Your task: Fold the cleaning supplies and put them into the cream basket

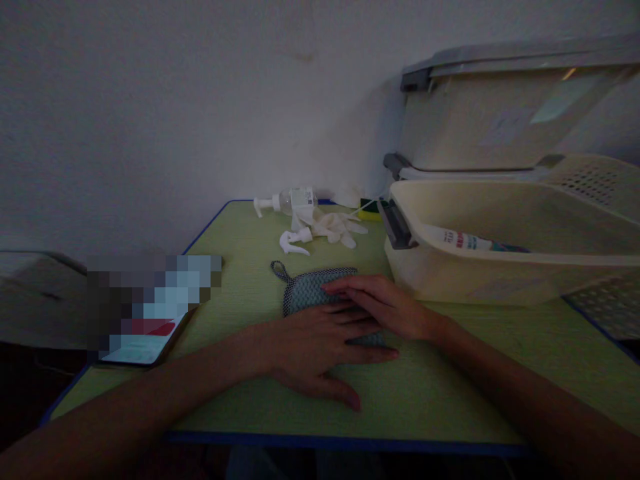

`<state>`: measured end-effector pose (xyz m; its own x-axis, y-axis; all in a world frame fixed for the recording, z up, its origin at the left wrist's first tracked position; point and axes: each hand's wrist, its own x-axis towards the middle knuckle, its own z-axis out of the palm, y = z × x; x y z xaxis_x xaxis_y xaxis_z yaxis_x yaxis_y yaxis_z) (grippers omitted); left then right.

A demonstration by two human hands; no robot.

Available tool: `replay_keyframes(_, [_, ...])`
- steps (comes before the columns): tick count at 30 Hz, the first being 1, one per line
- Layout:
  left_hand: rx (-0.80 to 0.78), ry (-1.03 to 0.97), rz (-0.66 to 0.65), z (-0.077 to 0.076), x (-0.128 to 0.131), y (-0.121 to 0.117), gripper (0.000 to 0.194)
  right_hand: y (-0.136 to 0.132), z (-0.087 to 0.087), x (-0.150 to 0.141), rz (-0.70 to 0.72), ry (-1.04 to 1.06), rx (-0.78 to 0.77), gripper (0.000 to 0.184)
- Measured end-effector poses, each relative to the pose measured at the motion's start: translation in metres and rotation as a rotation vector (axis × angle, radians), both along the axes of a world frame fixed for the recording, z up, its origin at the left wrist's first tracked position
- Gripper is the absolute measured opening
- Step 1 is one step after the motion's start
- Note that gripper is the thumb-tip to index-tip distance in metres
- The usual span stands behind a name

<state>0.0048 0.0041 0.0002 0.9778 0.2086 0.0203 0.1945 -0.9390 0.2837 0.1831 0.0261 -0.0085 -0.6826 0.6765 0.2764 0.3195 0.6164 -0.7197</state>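
Observation:
A small grey-blue woven cloth pad (306,291) with a hanging loop lies on the green table (240,267) in front of me. My left hand (320,350) lies flat with fingers stretched out, its fingertips over the pad's near edge. My right hand (385,307) rests flat on the pad, fingers extended to the left, partly overlapping my left hand. Neither hand grips anything. Most of the pad's near half is hidden under the hands.
A cream plastic bin (500,277) with a raised lid stands at the right, a tube inside. A clear spray bottle (290,200), a loose white sprayer head (295,243) and crumpled white gloves (335,228) lie at the back. A phone (143,343) sits at the left edge.

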Motion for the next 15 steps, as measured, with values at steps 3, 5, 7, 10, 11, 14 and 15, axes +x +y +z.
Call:
replay_keyframes(3, [0.01, 0.015, -0.034, 0.0019, -0.0006, -0.0023, 0.061, 0.003, -0.0003, -0.0007, -0.048, -0.027, -0.015, 0.028])
replay_keyframes(5, [0.019, 0.035, -0.039, 0.0034, -0.0009, -0.0037, 0.061, 0.0044, -0.0005, -0.0015, -0.085, -0.048, 0.016, 0.028])
replay_keyframes(7, [0.023, 0.045, -0.035, 0.0038, -0.0011, -0.0047, 0.06, 0.0054, -0.0012, -0.0023, -0.112, -0.066, 0.053, 0.027])
replay_keyframes(10, [0.014, 0.037, -0.032, 0.0024, -0.001, -0.0059, 0.063, 0.0061, -0.0029, -0.0037, -0.129, -0.076, 0.083, 0.026])
replay_keyframes(11, [0.004, 0.025, -0.029, 0.0019, -0.001, -0.0061, 0.064, 0.0063, -0.0035, -0.0042, -0.131, -0.076, 0.085, 0.026])
replay_keyframes(14, [-0.071, -0.046, -0.014, 0.0013, -0.0017, -0.0051, 0.064, 0.0069, -0.0051, -0.0052, -0.13, -0.068, 0.087, 0.024])
replay_keyframes(15, [-0.124, -0.083, -0.008, 0.0014, -0.0024, -0.004, 0.062, 0.0075, -0.0054, -0.0052, -0.126, -0.064, 0.084, 0.024])
